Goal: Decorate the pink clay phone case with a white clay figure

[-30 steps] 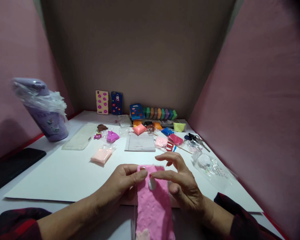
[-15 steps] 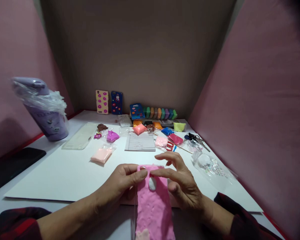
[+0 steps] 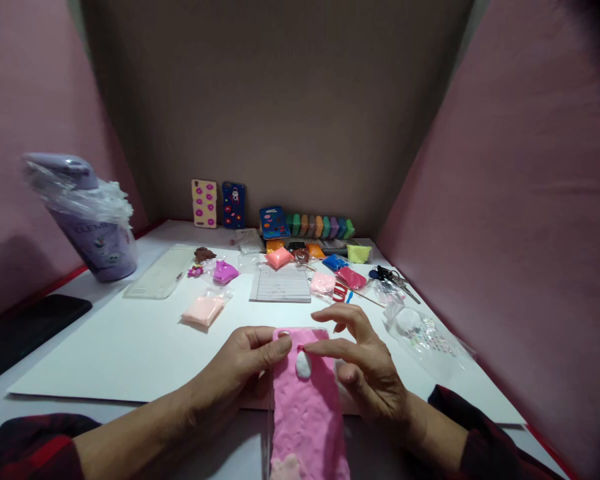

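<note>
A phone case (image 3: 307, 420) coated in lumpy pink clay is held upright in front of me. My left hand (image 3: 257, 357) pinches its upper left edge, thumb on the face beside the camera hole. A white drop-shaped clay piece (image 3: 303, 365) is stuck near the top, with a small darker pink bit (image 3: 301, 347) at its tip. My right hand (image 3: 363, 360) has its fingers spread, and the index fingertip touches the case at that bit. A pale peach patch (image 3: 286, 468) shows at the bottom left of the case.
A white board (image 3: 130, 353) covers the table. On it lie a peach clay packet (image 3: 205, 309), a notepad (image 3: 281, 285), a clear case (image 3: 161, 273), red scissors (image 3: 340, 291) and a bag of beads (image 3: 425, 333). A purple cup (image 3: 93, 227) and a black phone (image 3: 35, 333) are at left.
My right index fingertip has shifted slightly right and down, uncovering the darker pink bit above the white drop. The case has moved very slightly; my left hand keeps its hold.
</note>
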### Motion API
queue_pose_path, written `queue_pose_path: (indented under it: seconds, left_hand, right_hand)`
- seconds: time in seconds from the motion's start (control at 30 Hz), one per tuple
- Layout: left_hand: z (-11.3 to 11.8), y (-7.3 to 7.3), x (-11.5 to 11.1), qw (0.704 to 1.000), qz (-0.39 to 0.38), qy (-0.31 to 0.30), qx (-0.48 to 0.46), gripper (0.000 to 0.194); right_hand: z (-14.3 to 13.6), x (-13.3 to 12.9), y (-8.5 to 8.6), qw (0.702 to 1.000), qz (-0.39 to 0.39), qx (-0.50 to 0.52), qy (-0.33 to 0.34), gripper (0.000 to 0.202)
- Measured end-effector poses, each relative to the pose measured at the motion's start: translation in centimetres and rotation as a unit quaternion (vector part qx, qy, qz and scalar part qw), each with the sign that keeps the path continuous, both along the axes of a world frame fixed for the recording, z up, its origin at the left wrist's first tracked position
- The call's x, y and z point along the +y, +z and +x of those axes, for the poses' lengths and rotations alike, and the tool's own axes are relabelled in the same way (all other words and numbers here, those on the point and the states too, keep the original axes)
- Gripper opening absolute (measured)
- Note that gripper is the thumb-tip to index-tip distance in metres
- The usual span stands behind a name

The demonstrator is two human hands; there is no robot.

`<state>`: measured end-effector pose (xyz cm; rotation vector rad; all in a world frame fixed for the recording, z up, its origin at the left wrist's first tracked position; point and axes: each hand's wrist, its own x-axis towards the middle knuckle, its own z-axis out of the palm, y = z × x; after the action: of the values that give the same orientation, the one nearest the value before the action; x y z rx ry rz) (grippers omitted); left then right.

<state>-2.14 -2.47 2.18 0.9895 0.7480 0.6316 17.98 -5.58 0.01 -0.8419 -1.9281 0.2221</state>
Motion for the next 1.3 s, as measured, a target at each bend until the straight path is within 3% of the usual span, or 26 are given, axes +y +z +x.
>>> queue_pose_path:
  seconds: [0.63, 1.3]
  left_hand:
    - [-0.04, -0.01, 0.06, 1.0, 0.017, 0.01, 0.0, 0.041]
    - [-0.26, -0.43, 0.32, 0.998, 0.051, -0.031, 0.012, 0.042]
  right_hand:
    - [-0.02, -0.25, 0.43, 1.0, 0.0, 0.005, 0.017, 0.048]
    - [-0.07, -0.03, -0.01, 0.999, -0.033, 0.006, 0.043, 0.047]
